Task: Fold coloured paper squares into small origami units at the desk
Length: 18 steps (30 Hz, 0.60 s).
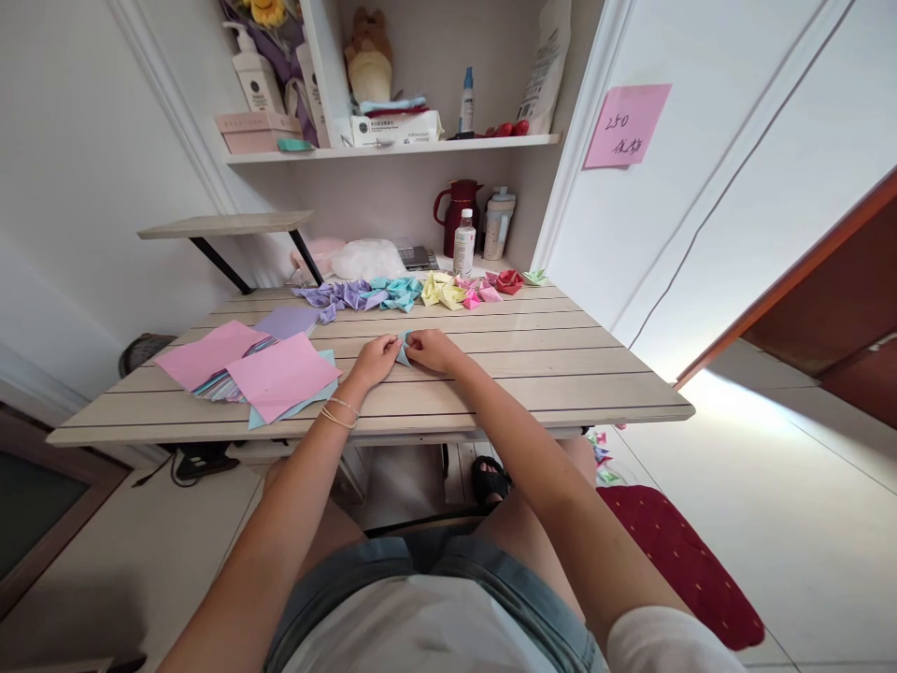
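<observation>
Between my two hands, over the middle of the desk (pixel 547 374), is a small folded piece of light blue paper (pixel 404 350). My left hand (pixel 379 359) pinches its left edge, fingers closed. On the other side my right hand (pixel 430 350) grips it with bent fingers, which cover part of the paper. The exact fold cannot be made out. Behind the hands lies a row of folded paper pieces: purple (pixel 340 296), blue (pixel 401 293), yellow (pixel 443 291), pink (pixel 480 292) and red (pixel 508 281).
Pink paper sheets (pixel 284 376) lie over a stack of coloured paper at the left, near a purple sheet (pixel 289 322). A small raised shelf (pixel 224 224) stands at the back left. Behind the row are a bottle (pixel 463 245), a red jug (pixel 459 210) and a cup (pixel 498 224).
</observation>
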Each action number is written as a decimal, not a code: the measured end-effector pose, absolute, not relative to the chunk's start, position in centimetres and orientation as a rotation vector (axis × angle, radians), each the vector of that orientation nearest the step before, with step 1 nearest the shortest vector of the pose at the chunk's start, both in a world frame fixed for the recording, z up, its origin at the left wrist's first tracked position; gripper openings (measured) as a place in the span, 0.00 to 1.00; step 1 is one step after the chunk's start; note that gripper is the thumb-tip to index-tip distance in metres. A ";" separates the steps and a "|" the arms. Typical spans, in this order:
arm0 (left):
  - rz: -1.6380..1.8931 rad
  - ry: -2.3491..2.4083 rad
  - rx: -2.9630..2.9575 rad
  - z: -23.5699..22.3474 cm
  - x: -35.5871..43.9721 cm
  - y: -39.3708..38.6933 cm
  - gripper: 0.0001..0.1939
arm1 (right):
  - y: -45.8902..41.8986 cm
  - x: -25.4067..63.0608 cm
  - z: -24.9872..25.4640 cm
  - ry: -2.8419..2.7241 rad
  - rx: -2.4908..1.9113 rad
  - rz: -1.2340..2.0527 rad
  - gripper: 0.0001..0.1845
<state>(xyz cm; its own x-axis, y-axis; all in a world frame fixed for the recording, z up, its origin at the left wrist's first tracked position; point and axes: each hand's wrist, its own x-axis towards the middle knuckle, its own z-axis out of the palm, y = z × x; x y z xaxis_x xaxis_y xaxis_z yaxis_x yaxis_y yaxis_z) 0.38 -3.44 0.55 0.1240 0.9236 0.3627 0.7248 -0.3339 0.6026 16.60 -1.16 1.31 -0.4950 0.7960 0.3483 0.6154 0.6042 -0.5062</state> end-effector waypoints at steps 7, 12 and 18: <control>1.010 1.605 2.157 0.3 0.2 -3.2 0.16 | -1.1 16.6 1.3 -2.285 -1.100 0.405 0.07; 0.998 1.612 2.145 0.3 0.1 -3.2 0.16 | -1.0 16.6 1.3 -2.293 -1.114 0.417 0.07; 0.997 1.616 2.146 0.5 0.3 -3.3 0.16 | -1.0 16.6 1.3 -2.292 -1.110 0.412 0.08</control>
<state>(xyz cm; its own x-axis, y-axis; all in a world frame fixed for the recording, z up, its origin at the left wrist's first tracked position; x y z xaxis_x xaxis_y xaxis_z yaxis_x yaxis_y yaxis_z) 0.28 -3.27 0.54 0.1383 0.9237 0.3572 0.7339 -0.3378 0.5893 16.62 -1.03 1.31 -0.5042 0.7910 0.3465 0.6209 0.6109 -0.4911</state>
